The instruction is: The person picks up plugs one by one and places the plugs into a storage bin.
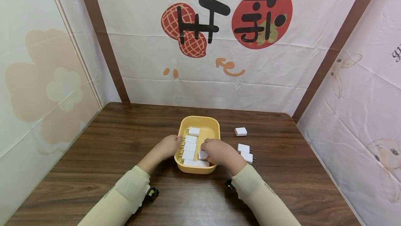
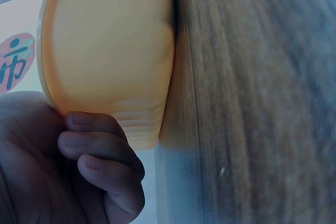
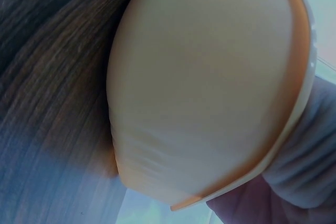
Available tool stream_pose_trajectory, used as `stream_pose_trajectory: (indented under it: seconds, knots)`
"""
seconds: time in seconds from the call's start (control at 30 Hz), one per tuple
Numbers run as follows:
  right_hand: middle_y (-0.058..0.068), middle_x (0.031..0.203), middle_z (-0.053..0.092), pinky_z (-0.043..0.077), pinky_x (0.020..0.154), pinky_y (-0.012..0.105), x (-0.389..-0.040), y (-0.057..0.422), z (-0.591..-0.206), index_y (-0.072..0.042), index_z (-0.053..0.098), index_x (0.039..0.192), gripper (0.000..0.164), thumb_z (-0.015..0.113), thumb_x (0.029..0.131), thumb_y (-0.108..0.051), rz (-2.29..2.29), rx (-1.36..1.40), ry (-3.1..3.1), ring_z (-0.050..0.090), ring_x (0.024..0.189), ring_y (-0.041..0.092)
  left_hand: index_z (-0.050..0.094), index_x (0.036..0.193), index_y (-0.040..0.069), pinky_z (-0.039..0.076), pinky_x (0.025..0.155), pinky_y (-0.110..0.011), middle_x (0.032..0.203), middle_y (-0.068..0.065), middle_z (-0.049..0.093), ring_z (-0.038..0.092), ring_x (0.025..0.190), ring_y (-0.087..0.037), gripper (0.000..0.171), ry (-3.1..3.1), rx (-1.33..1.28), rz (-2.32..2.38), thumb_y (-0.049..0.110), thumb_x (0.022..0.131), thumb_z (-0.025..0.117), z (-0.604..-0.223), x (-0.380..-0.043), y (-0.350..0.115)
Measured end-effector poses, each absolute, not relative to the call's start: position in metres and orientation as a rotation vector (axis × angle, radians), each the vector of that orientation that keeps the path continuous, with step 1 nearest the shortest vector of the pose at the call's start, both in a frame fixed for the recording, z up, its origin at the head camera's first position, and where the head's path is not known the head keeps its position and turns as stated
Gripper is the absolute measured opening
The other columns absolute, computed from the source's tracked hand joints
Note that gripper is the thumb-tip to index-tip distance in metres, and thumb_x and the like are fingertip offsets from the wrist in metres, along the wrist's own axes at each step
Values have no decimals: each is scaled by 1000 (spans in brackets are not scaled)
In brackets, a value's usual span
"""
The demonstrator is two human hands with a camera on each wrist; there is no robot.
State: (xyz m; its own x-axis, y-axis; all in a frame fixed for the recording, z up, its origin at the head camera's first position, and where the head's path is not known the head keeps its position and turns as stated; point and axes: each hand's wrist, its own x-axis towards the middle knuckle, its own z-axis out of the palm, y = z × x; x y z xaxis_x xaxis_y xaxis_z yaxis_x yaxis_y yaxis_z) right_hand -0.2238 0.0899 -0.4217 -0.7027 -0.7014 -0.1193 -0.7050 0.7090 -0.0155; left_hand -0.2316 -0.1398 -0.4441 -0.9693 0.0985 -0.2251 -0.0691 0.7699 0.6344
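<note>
A yellow plastic bin [image 1: 205,122] stands on the table, its outer wall [image 2: 113,40] filling much of the left wrist view. My left hand [image 1: 169,145] grips the bin's left rim, its curled fingers [image 2: 97,142] outside against the wall. Over the right rim reaches my right hand [image 1: 219,152], pinching a white charger plug [image 1: 202,155] inside the bin; in the right wrist view the bin's wall hides the fingertips. Several white charger plugs [image 1: 189,147] lie in a column along the bin's left side, prongs pointing left, with more along the near end.
To the right of the bin, three more charger plugs lie on the wooden table [image 1: 125,132]: a lone one [image 1: 241,131] farther back, and a pair [image 1: 243,148] near the right wrist. Printed cloth [image 1: 141,62] hangs behind the table and at both sides.
</note>
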Motion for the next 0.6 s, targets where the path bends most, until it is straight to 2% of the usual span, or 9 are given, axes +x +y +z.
stream_pose_trajectory:
  seconds: [0.37, 0.6]
  knots:
    - [-3, 91, 59, 48, 71, 28, -223, 91, -421, -13, 71, 103, 14, 77, 91, -14, 52, -1174, 2814, 51, 76, 11, 62, 94, 5, 46, 50, -32, 73, -11, 57, 54, 56, -22, 50, 2722, 28, 987, 38, 112, 29, -445, -232, -139]
    - [-3, 87, 56, 47, 68, 30, -224, 90, -421, -13, 70, 98, 12, 77, 88, -12, 29, -1199, 2817, 50, 73, 12, 63, 94, 6, 44, 47, -31, 70, -11, 57, 52, 53, -21, 49, 2724, 13, 1003, 38, 111, 29, -448, -233, -140]
